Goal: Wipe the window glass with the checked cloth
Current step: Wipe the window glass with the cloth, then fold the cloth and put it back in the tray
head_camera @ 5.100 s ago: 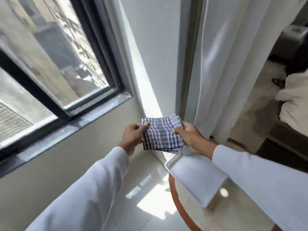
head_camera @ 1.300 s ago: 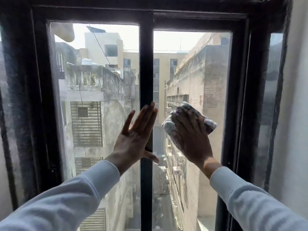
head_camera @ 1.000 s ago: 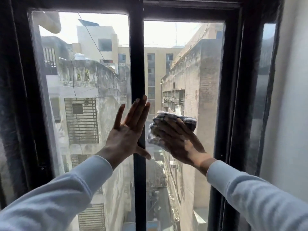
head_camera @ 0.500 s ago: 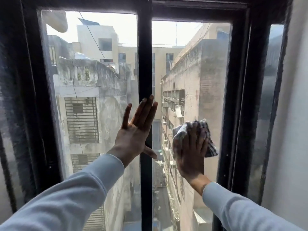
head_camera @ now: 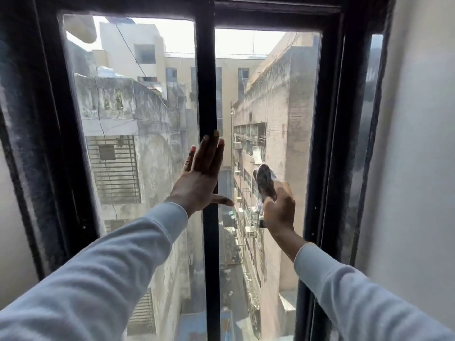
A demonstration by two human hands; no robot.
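Window of two tall clear glass panes in a black metal frame [head_camera: 327, 119], split by a black central upright bar [head_camera: 209, 94]. Left hand [head_camera: 200, 175] spread flat, fingers wide, braced across that bar. Right hand [head_camera: 278, 210] closed around the bunched blue-and-white checked cloth [head_camera: 265, 184], pressed to the right-hand pane [head_camera: 270, 94] at mid height; unwiped glass likely above and below, along the pane's vertical long axis.

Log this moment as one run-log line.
step: wiping | right hand: cloth on right pane | left hand: flat on centre bar | left pane: untouched
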